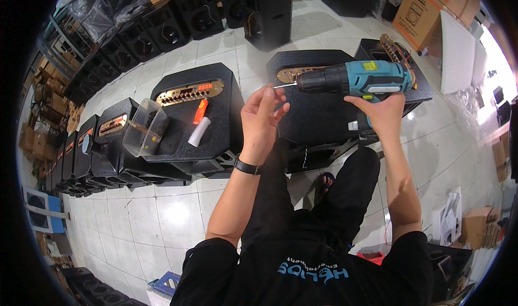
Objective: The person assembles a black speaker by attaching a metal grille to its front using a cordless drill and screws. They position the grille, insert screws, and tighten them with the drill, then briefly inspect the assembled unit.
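Note:
My right hand (384, 112) is wrapped round the handle of a teal and black cordless drill (356, 79), held level with its chuck to the left. A thin silver bit (286, 85) sticks out of the chuck. The fingers of my left hand (263, 112) are pinched at the bit's tip; any screw there is too small to make out. Below the drill lies a black speaker cabinet (313, 114) with a gold control panel (294, 74), partly hidden by the drill and my left hand.
Left of my hands, another black cabinet (226, 112) carries a clear plastic tub (141, 128) of small parts, an orange tool (200, 112) and a white tube-shaped piece (199, 132). Rows of speaker cabinets (162, 31) stand farther off. A cardboard box (423, 17) is at the far right.

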Available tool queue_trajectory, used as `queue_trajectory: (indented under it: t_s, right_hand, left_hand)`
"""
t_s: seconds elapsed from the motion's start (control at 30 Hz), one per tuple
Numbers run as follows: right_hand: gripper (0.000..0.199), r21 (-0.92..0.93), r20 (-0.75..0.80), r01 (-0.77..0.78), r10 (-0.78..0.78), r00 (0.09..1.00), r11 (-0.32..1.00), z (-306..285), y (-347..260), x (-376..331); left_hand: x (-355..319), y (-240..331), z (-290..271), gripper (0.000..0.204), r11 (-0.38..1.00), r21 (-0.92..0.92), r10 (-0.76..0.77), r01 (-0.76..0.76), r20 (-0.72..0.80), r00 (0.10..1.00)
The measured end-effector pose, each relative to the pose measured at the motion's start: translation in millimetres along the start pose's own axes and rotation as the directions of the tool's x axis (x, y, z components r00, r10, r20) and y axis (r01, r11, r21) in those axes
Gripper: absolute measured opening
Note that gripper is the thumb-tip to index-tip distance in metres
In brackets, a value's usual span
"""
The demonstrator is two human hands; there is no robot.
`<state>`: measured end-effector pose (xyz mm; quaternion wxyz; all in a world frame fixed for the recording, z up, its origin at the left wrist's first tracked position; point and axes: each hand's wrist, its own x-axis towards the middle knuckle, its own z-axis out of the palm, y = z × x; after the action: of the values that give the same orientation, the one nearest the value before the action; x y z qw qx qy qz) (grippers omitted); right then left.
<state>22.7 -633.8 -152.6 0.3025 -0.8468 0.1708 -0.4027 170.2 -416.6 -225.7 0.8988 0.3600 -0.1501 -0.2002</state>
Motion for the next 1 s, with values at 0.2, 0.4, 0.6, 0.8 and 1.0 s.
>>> queue_trajectory:
  t_s: [0.2,0.4,0.6,0.8,1.0]
  right_hand:
    - [0.052,0.006,-0.055,0.127,-0.126,0.990,0.992,14,-1,4]
    - [0.055,-0.070,0.023,0.125,-0.124,0.992,0.990,34,-4,7]
    - [0.053,0.009,-0.038,0.047,-0.047,0.998,0.999,24,-6,20]
    - [0.054,0.017,0.033,0.041,-0.041,0.999,0.999,0,-12,15]
    - [0.056,-0.009,0.052,0.026,-0.025,0.998,1.000,-10,-23,11]
  left_hand:
    - [-2,-8,1,0.021,0.999,-0.047,0.005,0.001,0.127,0.992]
    - [-6,-6,6,0.012,0.960,0.240,0.099,-0.145,0.194,0.976]
    - [-8,22,-26,0.012,0.806,0.489,0.214,-0.333,0.285,0.934]
    - [2,35,-45,0.013,0.642,0.665,0.297,-0.382,0.243,0.923]
    - [1,34,-40,0.013,0.672,0.632,0.304,-0.386,0.241,0.922]
